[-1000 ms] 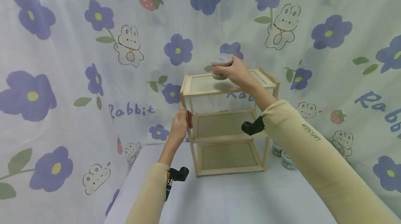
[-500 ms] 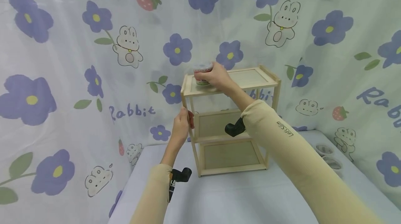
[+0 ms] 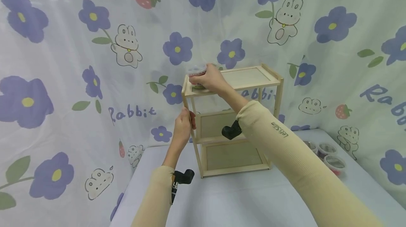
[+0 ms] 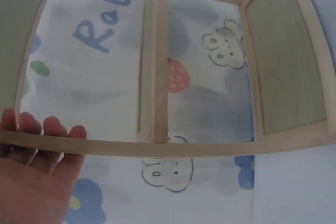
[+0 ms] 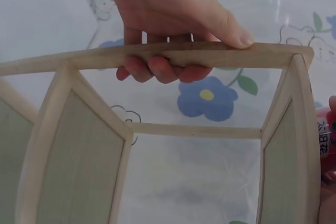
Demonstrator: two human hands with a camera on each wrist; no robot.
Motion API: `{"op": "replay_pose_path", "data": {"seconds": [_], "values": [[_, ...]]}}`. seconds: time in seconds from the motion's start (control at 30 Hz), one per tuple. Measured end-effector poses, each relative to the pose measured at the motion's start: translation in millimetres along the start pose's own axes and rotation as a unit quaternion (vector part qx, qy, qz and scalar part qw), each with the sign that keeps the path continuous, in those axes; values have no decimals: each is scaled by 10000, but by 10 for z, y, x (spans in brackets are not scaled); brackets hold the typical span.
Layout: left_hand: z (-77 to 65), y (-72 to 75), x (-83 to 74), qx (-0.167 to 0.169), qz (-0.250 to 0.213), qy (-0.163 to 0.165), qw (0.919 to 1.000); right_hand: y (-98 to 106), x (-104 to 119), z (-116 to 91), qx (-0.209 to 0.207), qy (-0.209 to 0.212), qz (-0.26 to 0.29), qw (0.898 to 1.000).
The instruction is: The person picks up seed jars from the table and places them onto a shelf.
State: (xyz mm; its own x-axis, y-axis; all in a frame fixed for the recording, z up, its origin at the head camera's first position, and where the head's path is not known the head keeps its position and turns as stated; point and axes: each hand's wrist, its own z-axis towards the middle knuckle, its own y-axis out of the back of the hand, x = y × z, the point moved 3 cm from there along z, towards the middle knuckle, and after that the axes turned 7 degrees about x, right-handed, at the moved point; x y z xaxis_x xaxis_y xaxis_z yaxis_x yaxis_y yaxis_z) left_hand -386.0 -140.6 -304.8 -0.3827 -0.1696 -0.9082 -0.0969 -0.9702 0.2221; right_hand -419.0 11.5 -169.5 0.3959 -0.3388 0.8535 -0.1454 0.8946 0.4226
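Note:
A small round plastic tub [image 3: 197,69] with a clear lid and a red and green label is at the left end of the wooden rack's top shelf. My right hand [image 3: 213,79] grips it from the right, thumb and fingers around its side. Part of its red label [image 5: 323,136] shows at the edge of the right wrist view. My left hand [image 3: 183,124] holds the front left post of the three-tier rack [image 3: 234,175]. In the left wrist view, the fingers [image 4: 53,125] curl over that post [image 4: 121,148]. The lower part of the tub is partly covered by my right fingers.
Several clear-lidded tubs [image 3: 335,162] stand on the white tabletop [image 3: 241,202], right of the rack, partly behind my right sleeve [image 3: 279,139]. A patterned curtain [image 3: 133,89] hangs close behind and beside the table. The rack's middle shelf [image 3: 215,124] sits below the raised arm.
My right hand has carried the tub left along the top shelf, from near its middle to its left end, and lower. More tubs show at right. My left hand stays on the post.

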Motion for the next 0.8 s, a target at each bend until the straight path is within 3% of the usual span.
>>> {"op": "replay_pose_path", "data": {"seconds": [0.1, 0.37, 0.8], "values": [[31, 9, 83, -108, 25, -39, 9999, -9, 4, 19, 62, 0, -92, 9999], [39, -14, 95, -227, 79, -71, 9997, 26, -12, -10, 204, -323, -218, 9990], [48, -21, 108, -144, -29, -46, 9999, 312, -163, -146, 608, -655, -311, 9955]]}}
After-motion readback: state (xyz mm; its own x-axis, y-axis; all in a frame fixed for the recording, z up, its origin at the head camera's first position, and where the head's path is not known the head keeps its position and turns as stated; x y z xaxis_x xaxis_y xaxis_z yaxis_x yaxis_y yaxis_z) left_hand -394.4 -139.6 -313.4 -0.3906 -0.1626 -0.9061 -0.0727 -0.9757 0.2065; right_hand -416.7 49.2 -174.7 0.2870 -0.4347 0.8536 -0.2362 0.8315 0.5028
